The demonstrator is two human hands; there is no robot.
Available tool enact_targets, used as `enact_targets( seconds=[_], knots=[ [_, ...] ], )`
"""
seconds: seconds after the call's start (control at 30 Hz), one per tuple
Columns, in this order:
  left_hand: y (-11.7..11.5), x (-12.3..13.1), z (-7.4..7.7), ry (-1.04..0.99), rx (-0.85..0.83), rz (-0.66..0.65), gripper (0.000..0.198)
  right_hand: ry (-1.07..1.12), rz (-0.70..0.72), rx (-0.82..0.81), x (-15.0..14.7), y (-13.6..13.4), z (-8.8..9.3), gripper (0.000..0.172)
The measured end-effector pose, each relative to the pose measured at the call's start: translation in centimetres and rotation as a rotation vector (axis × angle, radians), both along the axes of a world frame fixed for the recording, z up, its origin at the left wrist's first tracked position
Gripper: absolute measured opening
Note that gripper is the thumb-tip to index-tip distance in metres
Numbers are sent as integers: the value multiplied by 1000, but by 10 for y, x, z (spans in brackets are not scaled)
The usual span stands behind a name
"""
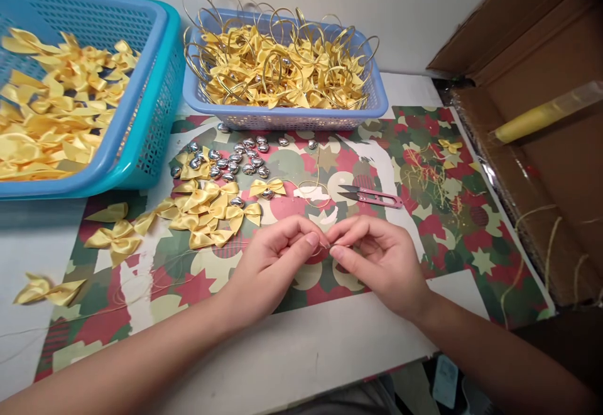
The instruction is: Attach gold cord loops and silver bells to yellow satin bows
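Note:
My left hand (292, 248) and my right hand (384, 255) meet fingertip to fingertip over the patterned sheet. Both are closed in a pinch on a fine gold thread (318, 162), of which only a little shows between the fingers. Just beyond them, a yellow ribbon bow (276, 186) has a silver bell-like bead (267, 194) against it. Thread snips with pink handles (380, 198) lie past my right hand. Left of my hands is a pile of yellow bows (202, 204), with several loose silver beads (245, 157) behind it.
A blue basket (287, 113) at the back holds bows with gold loops. Stacked baskets (157, 38) at left hold more bows. Thread scraps (431, 173) lie at right, near a cardboard box (527, 183) with a yellow-filled tube (541, 117). Long thread trails off left.

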State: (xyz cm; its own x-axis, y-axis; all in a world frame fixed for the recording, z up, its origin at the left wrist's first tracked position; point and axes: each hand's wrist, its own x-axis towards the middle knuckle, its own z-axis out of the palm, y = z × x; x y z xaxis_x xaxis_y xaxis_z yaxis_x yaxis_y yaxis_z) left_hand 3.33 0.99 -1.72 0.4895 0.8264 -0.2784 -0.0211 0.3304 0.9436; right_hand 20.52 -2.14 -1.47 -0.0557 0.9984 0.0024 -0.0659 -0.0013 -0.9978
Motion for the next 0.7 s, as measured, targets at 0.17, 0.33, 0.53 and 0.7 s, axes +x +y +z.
enact_targets(
  seconds=[0.17, 0.33, 0.53, 0.7],
  knots=[
    [-2, 0, 0, 22, 26, 24, 21, 24, 6, -27, 1, 1, 0, 13],
    [-3, 1, 1, 57, 17, 73, 22, -122, -97, 136, -1, -1, 1, 12],
    [-3, 3, 4, 93, -6, 97, 22, -363, -177, 460, -1, -3, 0, 17],
    [-4, 4, 5, 89, 0, 70, 23, -423, -179, 609, -3, 1, -1, 21]
  ],
)
